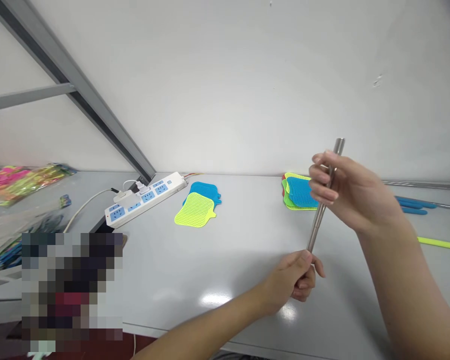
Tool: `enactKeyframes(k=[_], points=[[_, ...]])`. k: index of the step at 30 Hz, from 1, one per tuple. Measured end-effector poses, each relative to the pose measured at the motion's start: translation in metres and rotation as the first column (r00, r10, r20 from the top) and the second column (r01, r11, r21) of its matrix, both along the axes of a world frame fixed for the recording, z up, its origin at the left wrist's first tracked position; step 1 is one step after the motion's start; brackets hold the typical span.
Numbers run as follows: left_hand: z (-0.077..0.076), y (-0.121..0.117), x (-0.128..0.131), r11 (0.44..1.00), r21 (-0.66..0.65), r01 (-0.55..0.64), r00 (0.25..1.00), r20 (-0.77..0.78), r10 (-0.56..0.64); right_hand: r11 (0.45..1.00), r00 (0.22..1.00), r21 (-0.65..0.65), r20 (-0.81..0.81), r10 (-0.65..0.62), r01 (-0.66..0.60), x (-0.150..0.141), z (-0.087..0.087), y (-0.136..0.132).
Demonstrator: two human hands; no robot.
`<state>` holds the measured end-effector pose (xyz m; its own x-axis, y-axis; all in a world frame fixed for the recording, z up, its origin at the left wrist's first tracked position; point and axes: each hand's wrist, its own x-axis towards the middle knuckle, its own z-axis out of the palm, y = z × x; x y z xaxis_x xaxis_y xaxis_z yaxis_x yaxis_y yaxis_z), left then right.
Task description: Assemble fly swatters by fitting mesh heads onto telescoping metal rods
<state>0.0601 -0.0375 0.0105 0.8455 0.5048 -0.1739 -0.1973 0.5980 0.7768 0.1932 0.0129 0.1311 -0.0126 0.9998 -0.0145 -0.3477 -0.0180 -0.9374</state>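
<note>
A shiny metal telescopic rod [315, 229] is held at a steep tilt above the table, its upper end leaning right. My left hand [299, 275] is closed around its lower end, which the fingers hide. Higher up, my right hand [345, 185] grips the rod between thumb and curled fingers, with the top end sticking out above. Behind the right hand lies a stack of perforated fly swatter heads [302, 192] in blue, green and yellow, partly covered by the fingers. A yellow swatter head [195, 210] overlaps blue ones [206, 190] near the middle.
A white power strip [146, 199] with plugs and a cable lies at the left. Plastic-bagged goods [33, 185] sit farther left beside a grey metal frame [108, 125]. Blue handles [412, 205], metal rods [427, 185] and a yellow handle [440, 243] lie on the right.
</note>
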Motion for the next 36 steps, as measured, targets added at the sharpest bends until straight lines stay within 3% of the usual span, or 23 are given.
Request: enactKeyframes(k=[6,14,25,36], points=[[-0.001,-0.001,0.001,0.998,0.013,0.057,0.998,-0.040,-0.057,0.997,0.995,-0.002,-0.067,-0.079,0.079,0.012,0.000,0.002],[0.002,-0.001,0.002,0.994,0.089,-0.063,0.995,-0.077,0.070,0.996,0.981,-0.007,-0.173,-0.087,0.087,0.012,0.005,-0.001],[0.004,-0.001,-0.001,0.986,0.158,-0.046,0.979,-0.188,0.076,0.965,0.956,0.025,-0.139,-0.257,0.263,0.033,0.006,-0.002],[-0.001,-0.001,-0.003,0.965,0.259,-0.040,0.967,-0.234,0.103,0.963,0.950,0.034,-0.176,-0.259,0.269,0.032,0.006,-0.003]])
